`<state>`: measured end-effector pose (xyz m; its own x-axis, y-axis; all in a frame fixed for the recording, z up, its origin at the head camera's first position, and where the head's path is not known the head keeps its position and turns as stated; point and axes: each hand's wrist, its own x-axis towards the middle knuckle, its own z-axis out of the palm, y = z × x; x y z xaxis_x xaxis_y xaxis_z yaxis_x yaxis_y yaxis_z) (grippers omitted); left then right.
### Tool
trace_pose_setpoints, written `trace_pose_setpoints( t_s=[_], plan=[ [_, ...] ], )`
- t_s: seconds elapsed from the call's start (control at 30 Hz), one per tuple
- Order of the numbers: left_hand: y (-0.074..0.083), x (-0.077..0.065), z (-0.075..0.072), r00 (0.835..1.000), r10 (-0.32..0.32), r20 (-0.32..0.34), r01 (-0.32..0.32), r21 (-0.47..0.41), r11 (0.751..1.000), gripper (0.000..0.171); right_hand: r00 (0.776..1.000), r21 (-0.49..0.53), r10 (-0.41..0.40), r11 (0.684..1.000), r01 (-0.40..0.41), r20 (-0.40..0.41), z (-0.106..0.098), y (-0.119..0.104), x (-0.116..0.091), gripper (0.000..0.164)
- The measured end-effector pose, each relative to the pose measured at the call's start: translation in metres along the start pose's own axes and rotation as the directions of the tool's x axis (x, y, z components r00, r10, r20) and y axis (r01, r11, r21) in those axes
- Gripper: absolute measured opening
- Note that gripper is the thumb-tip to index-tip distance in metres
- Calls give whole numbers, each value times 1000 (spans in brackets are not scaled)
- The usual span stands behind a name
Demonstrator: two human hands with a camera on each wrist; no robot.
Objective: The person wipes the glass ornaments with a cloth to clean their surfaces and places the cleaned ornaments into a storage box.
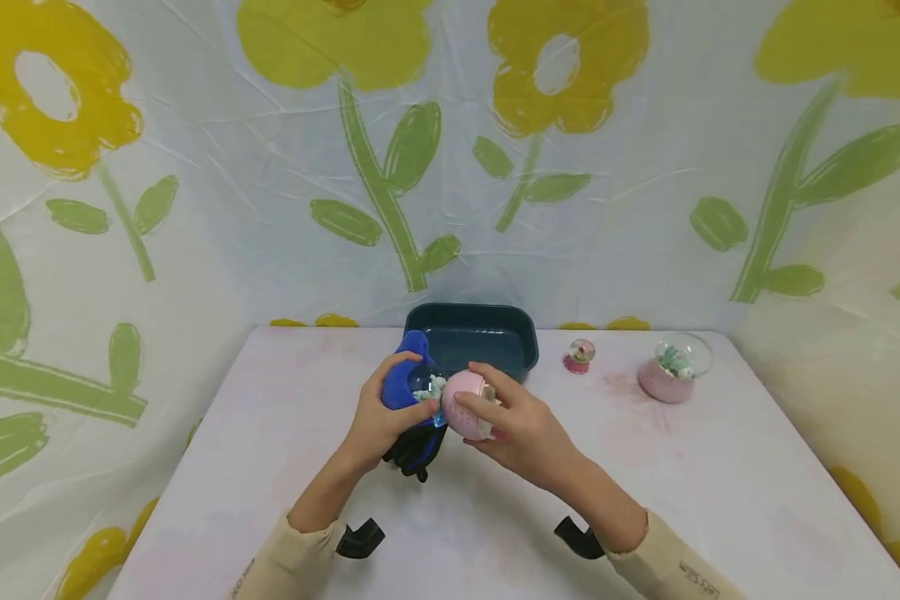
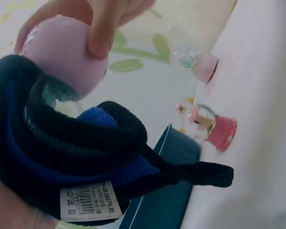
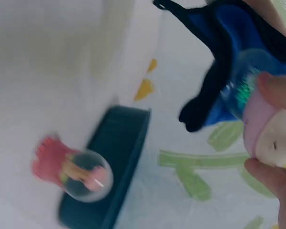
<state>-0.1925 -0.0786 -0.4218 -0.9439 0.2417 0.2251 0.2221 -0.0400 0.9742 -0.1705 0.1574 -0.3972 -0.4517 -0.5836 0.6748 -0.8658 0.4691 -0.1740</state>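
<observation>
My right hand grips the pink base of a snow globe and holds it tilted, its glass dome pointing left. My left hand holds a blue cloth with black edging around the dome. Small white and green figures show through the glass in the head view. A printed label and a black hanging loop stand out on the cloth in the left wrist view. Seen from the right wrist, the dome presses into the cloth, and a cream patch marks the globe's base.
Behind the hands stands a dark teal tray on the white table. To its right are a small snow globe with a red-pink base and a larger one with a pink base. Black curved pieces lie near both forearms.
</observation>
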Motion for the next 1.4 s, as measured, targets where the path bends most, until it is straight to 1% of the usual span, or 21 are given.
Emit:
trace_pose_setpoints(
  t_s=[0.07,0.13,0.2,0.23,0.3,0.37,0.43,0.47,0.53,0.63,0.77,0.8,0.87,0.9,0.97,1.1,1.17,1.23,1.27,1.33,1.4],
  plan=[
    [-1,0,-3,999,12,35,-12,12,1000,60,998,11,-19,1000,18,53,-7,3,6,74],
    [-1,0,-6,997,25,69,-27,32,999,61,993,82,-5,997,-5,118,-14,7,14,75],
    [-1,1,-9,993,42,112,-49,60,997,61,981,193,34,979,-72,191,-21,12,20,76],
    [-1,1,-10,990,51,134,-61,73,995,61,971,263,62,957,-124,231,-24,15,23,75],
    [-1,2,-13,982,70,178,-86,82,993,61,943,397,121,885,-245,311,-27,22,28,74],
    [-1,3,-15,972,89,217,-107,72,992,61,909,497,167,792,-354,381,-28,29,31,74],
    [0,4,-17,966,108,235,-124,53,991,61,882,575,191,695,-432,431,-26,38,32,75],
    [1,5,-18,964,119,238,-133,44,990,61,873,599,197,659,-455,446,-24,42,31,75],
    [2,7,-19,960,146,238,-157,28,987,61,866,644,207,595,-481,455,-18,50,28,74],
    [3,9,-19,958,185,219,-190,0,982,64,867,712,230,497,-495,443,-6,60,19,72],
    [-1,7,-17,969,187,163,-185,-30,982,67,861,777,290,378,-504,417,11,60,3,70],
    [-3,7,-17,974,179,141,-176,-34,984,66,856,785,312,356,-507,411,14,58,0,70],
    [-5,7,-16,982,165,91,-161,-44,986,64,847,792,362,340,-508,388,19,53,-5,70],
    [-6,7,-15,985,158,65,-156,-47,987,63,842,792,388,339,-507,374,21,51,-6,70],
    [-8,9,-13,989,144,17,-143,-41,989,61,835,786,442,363,-501,329,25,45,-9,70],
    [-11,12,-9,994,100,-44,-101,-7,995,60,818,742,527,448,-498,231,30,32,-9,75],
    [-12,12,-8,996,75,-55,-74,18,997,60,810,698,557,507,-506,183,31,23,-9,76],
    [-12,11,-6,997,51,-50,-49,51,998,61,813,641,565,575,-509,138,31,15,-9,76],
    [-12,11,-4,998,39,-45,-36,74,997,61,818,598,563,618,-511,118,30,12,-9,76],
    [-12,10,-2,999,25,-27,-22,118,993,63,842,479,532,718,-505,89,25,6,-7,74],
    [-13,9,-1,1000,16,-4,-15,167,986,66,878,333,471,817,-471,87,17,3,-2,73]
  ],
)
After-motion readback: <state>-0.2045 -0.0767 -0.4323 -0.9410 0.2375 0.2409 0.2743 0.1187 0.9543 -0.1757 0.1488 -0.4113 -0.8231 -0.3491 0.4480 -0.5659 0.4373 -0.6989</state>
